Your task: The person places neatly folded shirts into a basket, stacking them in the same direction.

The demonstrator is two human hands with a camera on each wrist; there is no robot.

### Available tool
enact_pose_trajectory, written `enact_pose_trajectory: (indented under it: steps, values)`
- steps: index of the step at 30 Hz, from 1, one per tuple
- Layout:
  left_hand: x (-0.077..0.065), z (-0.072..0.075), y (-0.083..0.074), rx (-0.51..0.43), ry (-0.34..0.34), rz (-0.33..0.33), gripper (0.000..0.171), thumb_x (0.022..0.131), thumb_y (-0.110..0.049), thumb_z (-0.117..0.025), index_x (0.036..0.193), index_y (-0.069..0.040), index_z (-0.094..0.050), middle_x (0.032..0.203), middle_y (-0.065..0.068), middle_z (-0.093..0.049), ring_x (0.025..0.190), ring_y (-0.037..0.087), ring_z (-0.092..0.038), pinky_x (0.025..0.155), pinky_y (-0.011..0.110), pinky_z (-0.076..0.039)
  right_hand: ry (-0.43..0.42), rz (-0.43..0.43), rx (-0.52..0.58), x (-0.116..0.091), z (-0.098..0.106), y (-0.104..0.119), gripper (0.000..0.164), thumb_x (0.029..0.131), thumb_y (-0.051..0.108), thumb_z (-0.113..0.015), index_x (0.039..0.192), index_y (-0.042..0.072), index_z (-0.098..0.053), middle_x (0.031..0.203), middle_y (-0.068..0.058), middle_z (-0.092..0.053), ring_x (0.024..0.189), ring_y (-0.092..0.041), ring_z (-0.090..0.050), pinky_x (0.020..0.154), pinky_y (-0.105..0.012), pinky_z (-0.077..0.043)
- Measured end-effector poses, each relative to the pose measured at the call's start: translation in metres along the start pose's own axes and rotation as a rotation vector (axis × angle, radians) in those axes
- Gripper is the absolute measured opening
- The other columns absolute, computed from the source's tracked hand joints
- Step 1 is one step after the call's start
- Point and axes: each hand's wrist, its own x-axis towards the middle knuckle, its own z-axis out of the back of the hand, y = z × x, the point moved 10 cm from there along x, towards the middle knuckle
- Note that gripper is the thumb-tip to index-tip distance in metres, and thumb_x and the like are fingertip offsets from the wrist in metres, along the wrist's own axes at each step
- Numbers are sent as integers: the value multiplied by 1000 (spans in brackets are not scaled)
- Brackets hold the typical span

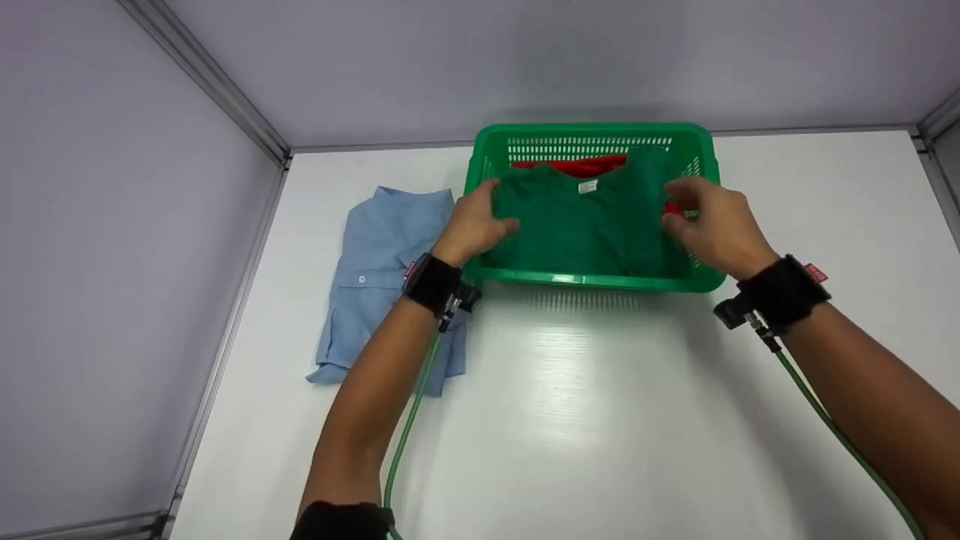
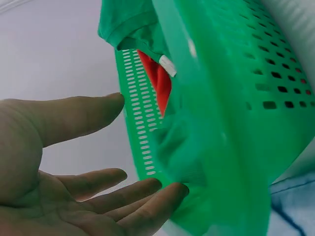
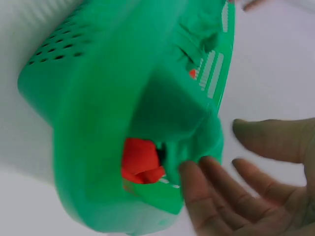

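Near upper centre, left hand [image 1: 474,223] and right hand [image 1: 712,223] spread loosely, empty; any finger-snag could rumple the green shirt [image 1: 574,229].

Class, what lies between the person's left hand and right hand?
In the head view, a green garment lies there, inside the green basket, with some red cloth by the right hand.
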Motion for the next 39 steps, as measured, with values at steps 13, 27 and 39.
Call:
enact_pose_trajectory:
  steps: [13, 27, 39]
  values:
    - [-31, -1, -4, -48, -9, -67, 77, 101, -19, -71, 166, -7, -30, 168, 16, -41, 155, 32, -41, 124, 45, -40, 99, 122, -424, -7, -34, 11, 55, 103, 19, -65, 146, -12, -52, 148, -38, -54, 144, -58, -44, 117, -70, -38]
    - [-62, -12, -15, -23, -141, -284, 65, 103, -19, -68, 160, -2, -41, 165, 18, -44, 155, 31, -42, 128, 43, -35, 32, 130, -461, -16, -36, 4, 56, 103, 22, -64, 147, -11, -52, 157, -38, -44, 153, -58, -31, 125, -74, -19]
    - [-114, -52, -32, 231, -344, -509, 54, 107, -27, -63, 155, -6, -51, 167, 17, -41, 158, 41, -33, 129, 55, -30, -209, 164, -327, -49, -37, 7, 59, 108, 33, -59, 148, -10, -51, 161, -35, -41, 155, -56, -28, 125, -74, -15]
